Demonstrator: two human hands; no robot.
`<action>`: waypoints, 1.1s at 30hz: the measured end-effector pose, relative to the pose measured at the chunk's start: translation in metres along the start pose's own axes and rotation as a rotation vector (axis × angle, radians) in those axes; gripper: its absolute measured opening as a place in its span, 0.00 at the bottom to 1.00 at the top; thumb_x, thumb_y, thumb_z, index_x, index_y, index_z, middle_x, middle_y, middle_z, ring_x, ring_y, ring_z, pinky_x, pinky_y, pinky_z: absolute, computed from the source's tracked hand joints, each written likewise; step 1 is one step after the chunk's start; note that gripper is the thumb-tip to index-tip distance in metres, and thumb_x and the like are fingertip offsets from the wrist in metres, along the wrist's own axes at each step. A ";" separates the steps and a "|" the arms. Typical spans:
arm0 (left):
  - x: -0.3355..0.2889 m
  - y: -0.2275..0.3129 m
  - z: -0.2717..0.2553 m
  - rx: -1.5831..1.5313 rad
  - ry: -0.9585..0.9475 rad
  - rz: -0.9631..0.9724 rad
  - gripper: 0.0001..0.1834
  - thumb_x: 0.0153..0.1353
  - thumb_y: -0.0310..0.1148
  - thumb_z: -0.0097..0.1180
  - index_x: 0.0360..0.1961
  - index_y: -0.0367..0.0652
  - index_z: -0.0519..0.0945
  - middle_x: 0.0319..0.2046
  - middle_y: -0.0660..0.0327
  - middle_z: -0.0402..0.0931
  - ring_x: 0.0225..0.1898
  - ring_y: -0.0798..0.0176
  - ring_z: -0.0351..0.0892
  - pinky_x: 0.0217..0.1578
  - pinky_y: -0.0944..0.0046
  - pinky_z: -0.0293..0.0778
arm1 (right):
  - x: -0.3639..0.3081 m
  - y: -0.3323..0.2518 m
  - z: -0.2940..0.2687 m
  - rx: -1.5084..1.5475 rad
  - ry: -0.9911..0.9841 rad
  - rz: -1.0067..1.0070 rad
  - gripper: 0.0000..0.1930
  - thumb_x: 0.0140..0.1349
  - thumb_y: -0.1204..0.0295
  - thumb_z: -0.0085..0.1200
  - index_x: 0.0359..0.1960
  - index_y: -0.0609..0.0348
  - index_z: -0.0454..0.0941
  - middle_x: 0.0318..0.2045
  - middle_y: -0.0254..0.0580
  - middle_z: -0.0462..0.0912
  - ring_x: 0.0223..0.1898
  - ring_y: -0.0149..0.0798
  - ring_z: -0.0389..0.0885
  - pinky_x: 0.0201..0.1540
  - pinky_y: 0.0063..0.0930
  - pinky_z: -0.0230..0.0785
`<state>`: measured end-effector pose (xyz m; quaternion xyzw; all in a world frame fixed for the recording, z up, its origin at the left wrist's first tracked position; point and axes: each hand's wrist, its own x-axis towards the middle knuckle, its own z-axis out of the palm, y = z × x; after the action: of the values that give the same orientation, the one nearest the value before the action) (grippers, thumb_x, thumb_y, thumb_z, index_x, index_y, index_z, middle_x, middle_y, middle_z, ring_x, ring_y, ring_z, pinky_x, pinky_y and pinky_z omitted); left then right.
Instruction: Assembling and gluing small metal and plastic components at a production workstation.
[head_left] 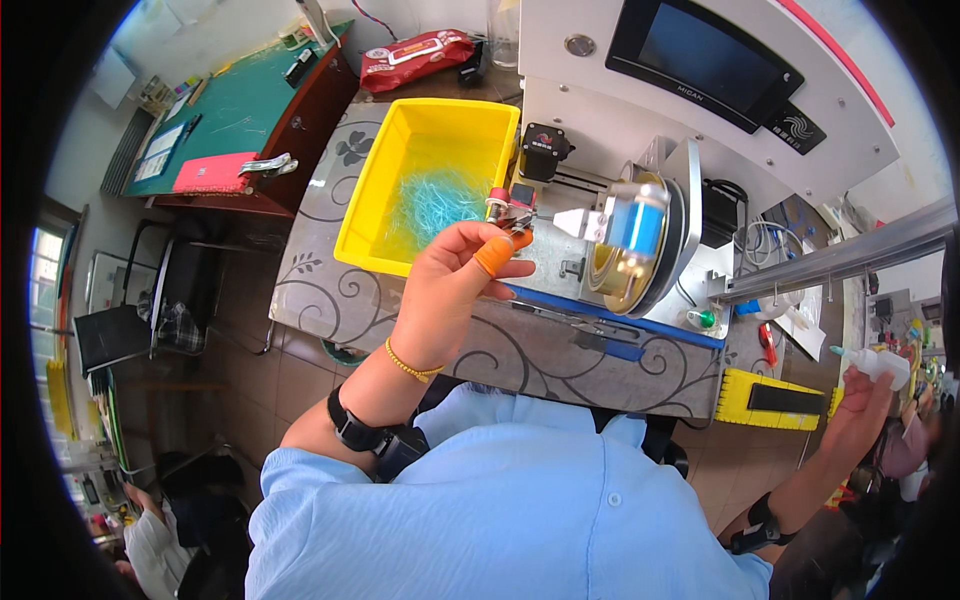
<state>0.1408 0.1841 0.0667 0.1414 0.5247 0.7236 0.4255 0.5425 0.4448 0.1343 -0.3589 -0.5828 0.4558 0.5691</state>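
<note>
My left hand (pixel 465 270), with an orange finger cot on one finger, is pinched at a small red-and-black fixture (pixel 515 203) on the front of the machine. What lies between its fingertips is too small or hidden to name. Right beside it, a round winding head (pixel 640 245) with a blue cylinder looks blurred. Far out to the right, my right hand (pixel 858 398) is closed around a white squeeze bottle (pixel 884 368) with a thin green nozzle pointing left. Just left of my left hand, a yellow tray (pixel 365 235) holds a tangle of turquoise threads (pixel 438 203).
The white machine (pixel 590 90) with a dark screen (pixel 690 60) fills the back right. A metal rail (pixel 830 265) juts out at right, above a yellow bracket (pixel 765 398) by the table edge. A red packet (pixel 415 60) lies behind the tray. Other people sit at the lower left and far right.
</note>
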 end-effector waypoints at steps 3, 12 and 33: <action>0.002 -0.001 -0.001 0.171 -0.003 0.084 0.05 0.67 0.30 0.53 0.41 0.43 0.74 0.45 0.57 0.79 0.43 0.64 0.83 0.35 0.72 0.77 | -0.021 -0.010 0.027 0.147 -0.229 0.130 0.21 0.71 0.64 0.44 0.59 0.64 0.62 0.51 0.46 0.74 0.43 0.34 0.77 0.43 0.26 0.74; 0.014 -0.016 -0.005 0.538 -0.039 0.489 0.05 0.59 0.23 0.60 0.36 0.39 0.78 0.35 0.63 0.78 0.35 0.70 0.79 0.36 0.73 0.74 | -0.058 -0.020 0.226 0.039 -0.599 -0.164 0.21 0.61 0.69 0.55 0.54 0.66 0.67 0.45 0.44 0.76 0.45 0.36 0.78 0.49 0.30 0.71; 0.024 -0.015 -0.008 0.800 -0.026 0.740 0.10 0.44 0.20 0.63 0.29 0.43 0.79 0.28 0.62 0.74 0.29 0.65 0.71 0.28 0.69 0.68 | -0.015 -0.026 0.311 -0.101 -0.917 0.052 0.22 0.67 0.63 0.52 0.56 0.67 0.69 0.46 0.42 0.77 0.49 0.31 0.74 0.54 0.25 0.64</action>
<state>0.1283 0.1982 0.0442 0.4765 0.6688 0.5673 0.0619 0.2390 0.3839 0.1730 -0.1618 -0.7866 0.5527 0.2227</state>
